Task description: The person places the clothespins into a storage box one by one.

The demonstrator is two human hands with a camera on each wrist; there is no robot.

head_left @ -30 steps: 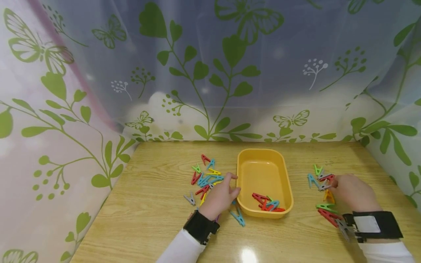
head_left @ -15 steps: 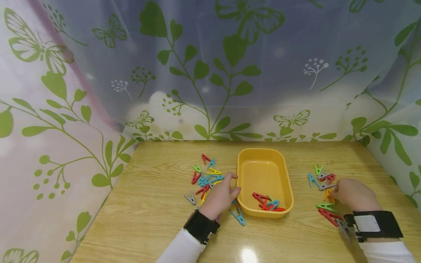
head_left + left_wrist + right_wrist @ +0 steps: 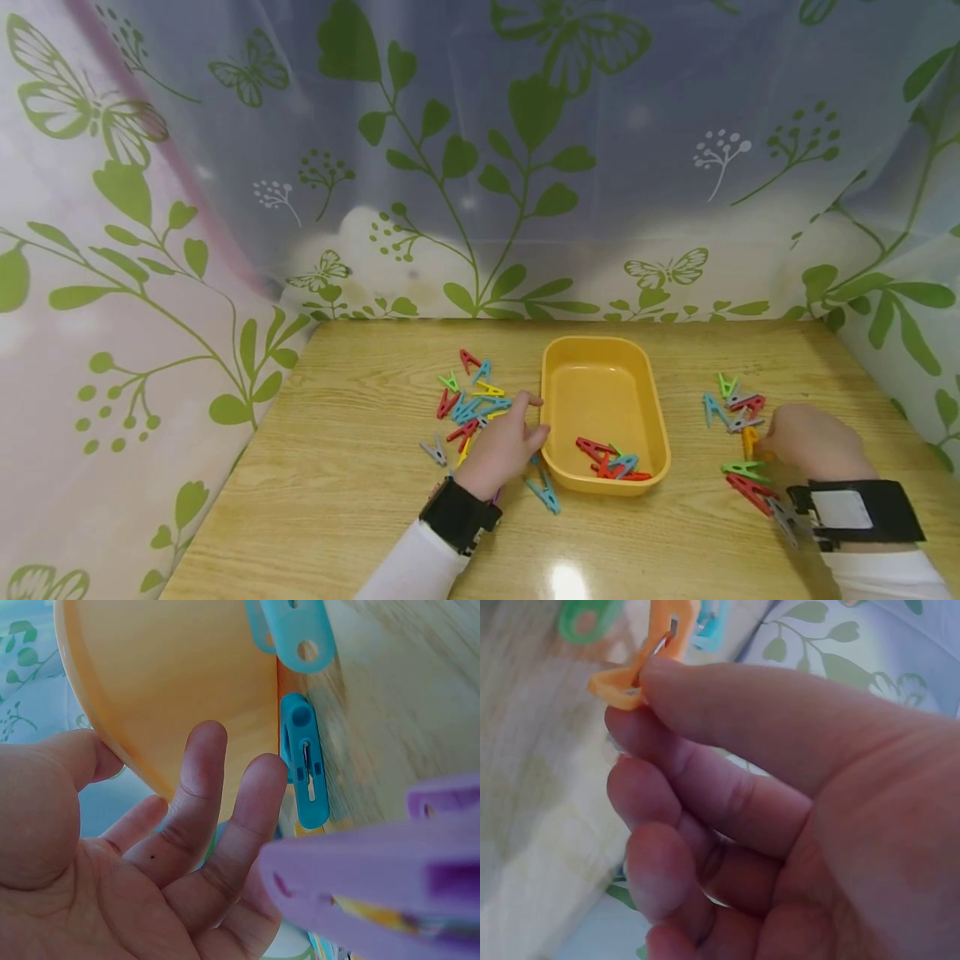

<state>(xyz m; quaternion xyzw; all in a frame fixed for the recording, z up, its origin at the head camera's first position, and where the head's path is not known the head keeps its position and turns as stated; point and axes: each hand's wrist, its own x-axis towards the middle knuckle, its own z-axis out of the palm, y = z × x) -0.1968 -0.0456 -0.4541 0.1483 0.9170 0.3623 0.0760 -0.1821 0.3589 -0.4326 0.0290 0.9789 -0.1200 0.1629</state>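
Note:
My right hand point(image 3: 813, 442) pinches an orange clothespin point(image 3: 671, 637) between thumb and index fingertip. The other fingers curl loosely below, as the right wrist view shows. Around it lie green, blue, grey and red clothespins; a red one point(image 3: 752, 493) is in front. My left hand point(image 3: 498, 450) touches the left side of a yellow bin point(image 3: 600, 400), its fingers slightly bent against the outer wall. Red, blue and green clothespins point(image 3: 596, 450) lie inside the bin near its front end. In the left wrist view, a purple clothespin point(image 3: 352, 885) appears close to the camera.
Several mixed-colour clothespins point(image 3: 467, 408) are scattered left of the bin, partly hidden by my left hand. A blue clothespin point(image 3: 543, 492) lies by the bin's front left corner. A patterned curtain point(image 3: 480, 167) encloses the wooden table point(image 3: 300, 500) on its back and sides.
My right hand has moved from by the red and grey clothespins slightly towards me and now pinches the orange clothespin, which has turned more upright. My left hand and the bin stay put.

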